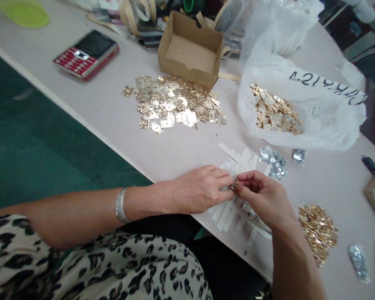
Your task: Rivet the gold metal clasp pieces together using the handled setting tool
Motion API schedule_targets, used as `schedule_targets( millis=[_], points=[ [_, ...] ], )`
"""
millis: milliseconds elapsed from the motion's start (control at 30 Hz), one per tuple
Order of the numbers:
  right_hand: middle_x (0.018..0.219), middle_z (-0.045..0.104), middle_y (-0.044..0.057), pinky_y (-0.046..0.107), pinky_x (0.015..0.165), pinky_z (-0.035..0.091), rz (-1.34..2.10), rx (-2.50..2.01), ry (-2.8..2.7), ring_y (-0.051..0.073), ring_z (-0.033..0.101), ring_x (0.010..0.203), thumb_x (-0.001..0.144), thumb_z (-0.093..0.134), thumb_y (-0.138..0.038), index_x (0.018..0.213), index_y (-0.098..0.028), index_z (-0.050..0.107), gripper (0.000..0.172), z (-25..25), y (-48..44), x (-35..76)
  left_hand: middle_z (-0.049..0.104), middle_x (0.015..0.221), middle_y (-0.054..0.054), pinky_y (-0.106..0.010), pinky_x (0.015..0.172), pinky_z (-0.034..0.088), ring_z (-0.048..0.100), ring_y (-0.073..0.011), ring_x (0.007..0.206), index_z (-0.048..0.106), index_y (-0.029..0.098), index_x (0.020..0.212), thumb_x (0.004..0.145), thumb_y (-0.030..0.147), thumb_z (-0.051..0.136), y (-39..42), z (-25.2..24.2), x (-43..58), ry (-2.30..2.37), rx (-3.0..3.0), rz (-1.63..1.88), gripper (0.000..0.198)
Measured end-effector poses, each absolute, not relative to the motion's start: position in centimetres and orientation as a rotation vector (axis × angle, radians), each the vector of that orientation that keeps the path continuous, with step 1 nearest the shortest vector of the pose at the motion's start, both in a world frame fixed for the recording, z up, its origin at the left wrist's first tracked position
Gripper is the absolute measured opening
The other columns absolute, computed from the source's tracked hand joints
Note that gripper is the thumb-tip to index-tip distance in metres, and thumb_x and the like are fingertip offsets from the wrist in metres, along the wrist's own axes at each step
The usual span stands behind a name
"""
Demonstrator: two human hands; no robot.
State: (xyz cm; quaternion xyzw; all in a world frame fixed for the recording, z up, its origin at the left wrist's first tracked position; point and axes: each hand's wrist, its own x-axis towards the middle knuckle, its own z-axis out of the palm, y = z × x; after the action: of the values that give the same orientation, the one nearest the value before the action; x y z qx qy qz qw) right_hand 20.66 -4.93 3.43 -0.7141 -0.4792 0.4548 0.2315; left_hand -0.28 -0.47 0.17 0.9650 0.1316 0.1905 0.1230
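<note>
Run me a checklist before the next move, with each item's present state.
1. Left hand and right hand both pinch a small metal part: ok.
2. What that part is, with fingers covering most of it: cannot tell.
3. White strips lie under the hands: ok.
4. Loose silver parts lie beside the right hand: ok.
5. Gold-coloured metal plates lie loose in a pile by the cardboard box: ok.
6. Clear plastic bag lies open, holding more plates: ok.

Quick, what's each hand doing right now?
Left hand: closed, fingers holding a small metal piece.
Right hand: closed, fingers pinching the same piece.
</note>
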Motion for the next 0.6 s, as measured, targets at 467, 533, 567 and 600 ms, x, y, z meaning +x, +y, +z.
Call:
schedule_targets(
  millis=[467,533,567,600],
  points=[
    [0.115,0.068,0.007,0.044,0.09,0.053,0.445,-2.126,-1.844,0.025,0.065,0.102,0.088,0.06,-0.046,0.11,-0.028,0.067,0.029,5.3,-12.1,23.2,0.063,0.13,-0.01,-0.036,0.095,0.05,0.059,-0.0233,0.118,0.065,0.014,0.114,0.1,0.019,0.048,-0.6,0.0,-0.5,0.358,2.83,0.693,0.022],
    [0.128,0.063,0.007,0.051,0.099,0.048,0.356,-2.083,-1.975,0.029,0.059,0.117,0.087,0.061,-0.047,0.117,-0.031,0.065,0.034,4.6,-14.4,24.5,0.062,0.132,-0.01,-0.037,0.098,0.05,0.057,-0.0236,0.122,0.065,0.013,0.115,0.1,0.018,0.048,-0.6,-0.3,-0.5,0.355,2.813,0.707,0.024],
    [0.131,0.062,0.007,0.054,0.103,0.045,0.315,-2.053,-2.018,0.03,0.055,0.122,0.088,0.06,-0.046,0.118,-0.032,0.065,0.033,4.2,-15.3,25.0,0.062,0.133,-0.009,-0.037,0.099,0.05,0.056,-0.0238,0.124,0.065,0.013,0.116,0.099,0.017,0.047,-0.6,-0.4,-0.5,0.357,2.807,0.706,0.025],
    [0.131,0.062,0.006,0.056,0.105,0.042,0.286,-2.019,-2.041,0.031,0.054,0.125,0.089,0.06,-0.044,0.116,-0.032,0.065,0.031,3.7,-16.0,25.3,0.062,0.134,-0.009,-0.038,0.101,0.049,0.055,-0.0242,0.125,0.064,0.013,0.118,0.099,0.017,0.047,-0.6,-0.6,-0.4,0.358,2.804,0.696,0.025]
  ],
)
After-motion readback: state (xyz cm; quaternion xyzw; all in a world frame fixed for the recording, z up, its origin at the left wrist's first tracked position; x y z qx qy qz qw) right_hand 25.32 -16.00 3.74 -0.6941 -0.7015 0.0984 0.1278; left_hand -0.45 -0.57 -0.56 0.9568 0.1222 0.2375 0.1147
